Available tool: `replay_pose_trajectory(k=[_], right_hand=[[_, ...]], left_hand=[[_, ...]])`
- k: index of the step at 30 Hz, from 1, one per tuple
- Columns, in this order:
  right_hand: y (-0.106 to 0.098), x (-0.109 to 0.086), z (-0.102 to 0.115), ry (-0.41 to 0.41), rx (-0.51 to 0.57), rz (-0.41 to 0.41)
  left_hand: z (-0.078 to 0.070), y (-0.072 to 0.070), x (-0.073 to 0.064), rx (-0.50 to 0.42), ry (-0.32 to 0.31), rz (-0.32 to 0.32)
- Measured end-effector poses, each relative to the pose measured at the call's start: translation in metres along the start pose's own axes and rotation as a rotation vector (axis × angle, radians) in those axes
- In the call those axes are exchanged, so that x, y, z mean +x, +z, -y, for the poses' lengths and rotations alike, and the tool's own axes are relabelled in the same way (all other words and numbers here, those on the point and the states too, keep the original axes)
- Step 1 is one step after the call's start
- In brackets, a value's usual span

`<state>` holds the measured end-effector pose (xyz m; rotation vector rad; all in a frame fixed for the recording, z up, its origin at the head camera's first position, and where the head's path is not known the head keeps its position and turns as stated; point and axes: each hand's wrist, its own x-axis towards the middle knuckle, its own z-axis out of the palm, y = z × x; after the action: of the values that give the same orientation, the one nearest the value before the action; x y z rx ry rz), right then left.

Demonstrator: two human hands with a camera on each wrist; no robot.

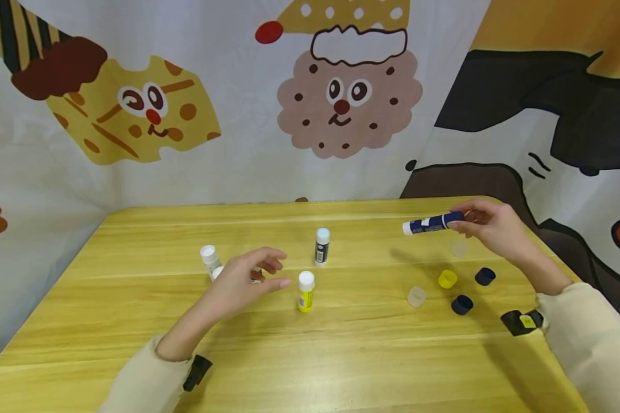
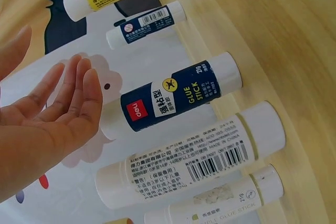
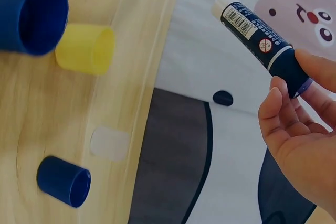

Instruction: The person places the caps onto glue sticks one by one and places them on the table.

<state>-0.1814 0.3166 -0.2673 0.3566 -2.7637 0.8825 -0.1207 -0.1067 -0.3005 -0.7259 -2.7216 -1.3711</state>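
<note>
My right hand (image 1: 496, 226) pinches a navy glue stick (image 1: 429, 223) by its dark-capped end, holding it above the table with its white end to the left. My left hand (image 1: 250, 281) hovers with relaxed, slightly bent fingers and holds nothing. Beside its thumb stands an uncapped-looking yellow glue stick (image 1: 305, 299), with a small navy glue stick (image 1: 321, 252) behind it. Partly hidden behind the left hand are white glue sticks (image 1: 209, 259). The left wrist view shows them upright in a row with a larger navy glue stick (image 2: 176, 95).
Loose caps lie on the right side of the wooden table (image 1: 341, 361): a yellow cap (image 1: 447, 279), navy caps (image 1: 462, 304) and translucent caps (image 1: 416, 296). A printed cloth (image 1: 243, 172) hangs behind the table's far edge.
</note>
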Motion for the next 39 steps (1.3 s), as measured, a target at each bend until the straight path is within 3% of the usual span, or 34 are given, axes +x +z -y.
replay_pose_trajectory(k=[7,18,28,39], right_hand=[[-0.011,0.004,-0.01,0.111,-0.051,0.011],[-0.024,0.004,-0.033,0.221,-0.054,-0.037],[-0.033,0.0,-0.054,0.26,-0.049,-0.09],[-0.035,-0.006,-0.077,0.341,-0.069,-0.118]], left_hand=[[0.001,-0.002,-0.005,0.014,-0.007,0.002],[0.0,-0.008,-0.01,-0.009,0.0,-0.01],[0.001,-0.024,-0.016,-0.01,0.026,-0.058],[0.0,-0.043,-0.024,0.044,0.001,-0.105]])
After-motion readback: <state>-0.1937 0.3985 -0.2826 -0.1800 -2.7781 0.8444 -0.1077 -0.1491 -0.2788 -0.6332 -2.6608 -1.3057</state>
